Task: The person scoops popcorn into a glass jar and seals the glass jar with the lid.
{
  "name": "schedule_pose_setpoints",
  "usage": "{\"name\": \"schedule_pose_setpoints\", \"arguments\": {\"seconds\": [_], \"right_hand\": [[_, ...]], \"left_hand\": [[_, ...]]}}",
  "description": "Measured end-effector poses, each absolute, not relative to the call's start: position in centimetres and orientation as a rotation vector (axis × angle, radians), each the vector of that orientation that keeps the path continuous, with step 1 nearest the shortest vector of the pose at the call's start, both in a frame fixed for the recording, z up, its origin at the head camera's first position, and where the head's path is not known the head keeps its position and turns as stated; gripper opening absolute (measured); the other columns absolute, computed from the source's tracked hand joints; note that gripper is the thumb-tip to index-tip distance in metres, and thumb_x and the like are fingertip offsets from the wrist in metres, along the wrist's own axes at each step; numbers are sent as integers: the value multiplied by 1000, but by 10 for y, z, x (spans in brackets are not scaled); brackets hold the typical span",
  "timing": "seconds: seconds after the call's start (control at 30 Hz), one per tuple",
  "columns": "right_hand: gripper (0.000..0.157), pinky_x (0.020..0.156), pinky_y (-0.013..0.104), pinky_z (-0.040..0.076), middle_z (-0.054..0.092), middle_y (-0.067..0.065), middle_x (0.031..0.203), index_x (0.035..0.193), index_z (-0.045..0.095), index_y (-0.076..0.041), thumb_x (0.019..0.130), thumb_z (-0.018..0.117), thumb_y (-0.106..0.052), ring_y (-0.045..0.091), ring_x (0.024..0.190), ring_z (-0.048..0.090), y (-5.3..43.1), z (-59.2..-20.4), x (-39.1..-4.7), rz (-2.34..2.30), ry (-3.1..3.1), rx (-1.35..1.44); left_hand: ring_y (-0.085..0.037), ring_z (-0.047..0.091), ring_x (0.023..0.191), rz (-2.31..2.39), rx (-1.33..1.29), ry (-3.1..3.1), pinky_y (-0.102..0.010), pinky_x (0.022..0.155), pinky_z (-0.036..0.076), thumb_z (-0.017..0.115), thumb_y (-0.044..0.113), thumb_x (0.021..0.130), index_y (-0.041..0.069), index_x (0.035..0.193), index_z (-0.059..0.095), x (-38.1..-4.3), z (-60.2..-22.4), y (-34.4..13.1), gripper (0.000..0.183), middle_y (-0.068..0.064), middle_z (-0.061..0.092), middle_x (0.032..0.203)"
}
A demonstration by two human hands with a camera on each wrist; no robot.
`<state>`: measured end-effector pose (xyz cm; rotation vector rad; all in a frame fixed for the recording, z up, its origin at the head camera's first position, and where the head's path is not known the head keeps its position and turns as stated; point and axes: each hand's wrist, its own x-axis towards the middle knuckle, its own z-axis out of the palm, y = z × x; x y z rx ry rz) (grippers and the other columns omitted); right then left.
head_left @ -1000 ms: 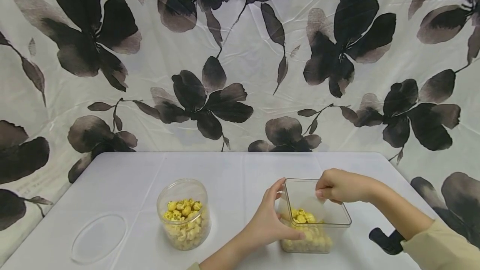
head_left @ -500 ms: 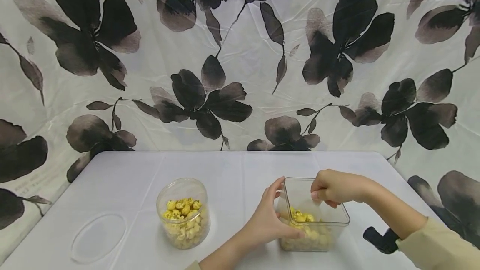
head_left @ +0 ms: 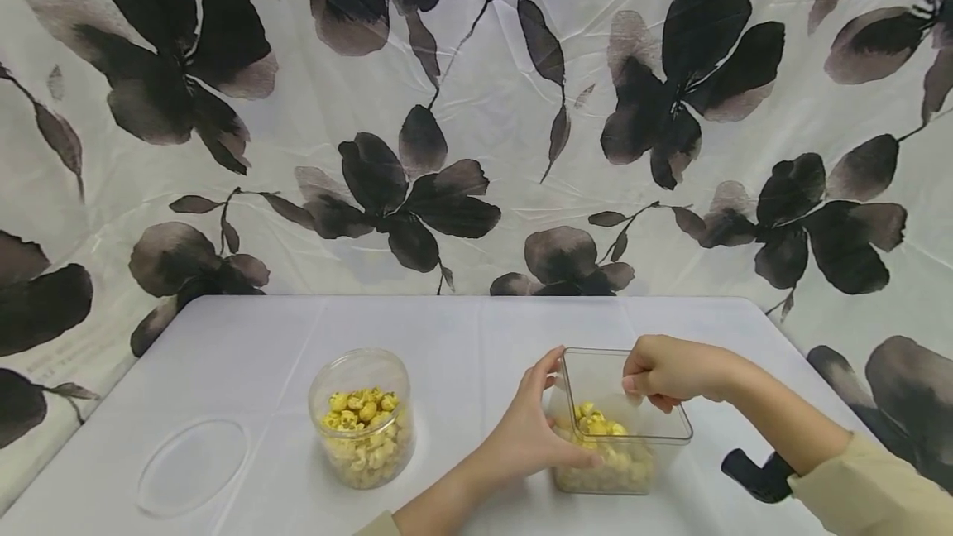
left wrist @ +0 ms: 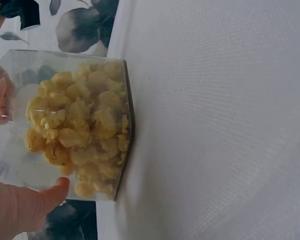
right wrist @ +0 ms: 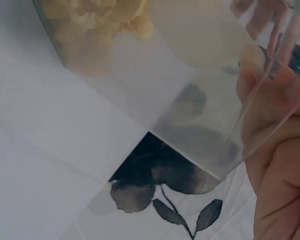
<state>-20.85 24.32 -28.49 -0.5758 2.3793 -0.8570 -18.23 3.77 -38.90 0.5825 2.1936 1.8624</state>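
In the head view, the left hand, thumb and fingers spread wide, holds the square box of popcorn, on the table between both hands; the right hand, fingers curled, is over its mouth, shifted only slightly within the last second, so the work there seems mid-step; the round jar stands left of the left hand; the left wrist view shows the left hand touching the box wall; the right wrist view leaves unclear what, if anything, the right hand grips.
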Motion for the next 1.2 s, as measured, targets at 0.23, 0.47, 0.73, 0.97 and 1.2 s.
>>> {"name": "schedule_pose_setpoints", "arguments": {"seconds": [0.23,0.47,0.73,0.97,1.2], "right_hand": [[27,39,14,22,45,-1,47,70,60,6,93,50,-2,3,38,29,246,-294,-209,-1033,2270,-403],[29,39,13,24,48,-1,49,72,60,5,95,47,-4,2,39,32,250,-297,-208,-1120,2216,-389],[27,39,11,26,51,-2,51,77,61,9,94,47,-6,0,39,35,256,-294,-207,-1179,2143,-340],[26,40,11,28,54,-3,52,83,63,8,94,48,-10,-1,39,38,267,-293,-202,-1278,2067,-303],[26,40,7,31,56,-5,55,82,66,3,94,48,-11,-5,40,40,275,-295,-200,-1386,1983,-336]], "left_hand": [[-24,28,131,1872,593,2181,-44,93,43,89,19,59,31,146,20,-182,-390,38,111,4,24,145],[-25,27,131,1875,579,2169,-45,95,42,89,19,59,33,145,20,-183,-391,39,111,4,23,145],[-23,27,131,1885,582,2157,-42,94,43,89,18,59,32,145,20,-183,-392,39,111,4,24,144],[-23,27,130,1870,583,2179,-45,93,42,89,20,59,35,145,19,-184,-393,39,112,4,24,144],[-25,27,131,1870,586,2185,-47,94,42,89,18,60,33,146,19,-184,-392,39,112,3,23,145]]}}
